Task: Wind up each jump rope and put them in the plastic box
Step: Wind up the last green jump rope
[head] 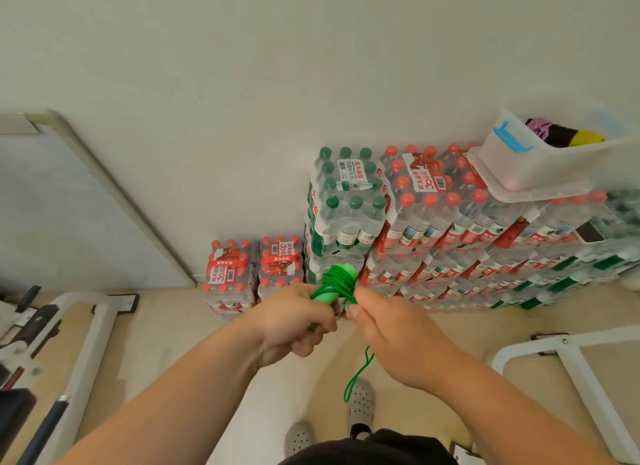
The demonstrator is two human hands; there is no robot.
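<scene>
My left hand (301,321) grips the green handles of a jump rope (334,284), with green cord wound several times around their upper end. My right hand (388,329) pinches the cord right beside the wound bundle. A loose tail of the green cord (356,378) hangs below my right hand toward the floor. The clear plastic box (530,159) with blue latches stands on top of the water-bottle stack at the upper right, and it holds wound ropes in purple, black and yellow (568,133).
Shrink-wrapped packs of water bottles (450,222) are stacked against the wall ahead. A phone (590,232) lies on the stack. White metal frames stand at left (93,326) and right (571,360). My feet in grey clogs (360,402) stand on the beige floor.
</scene>
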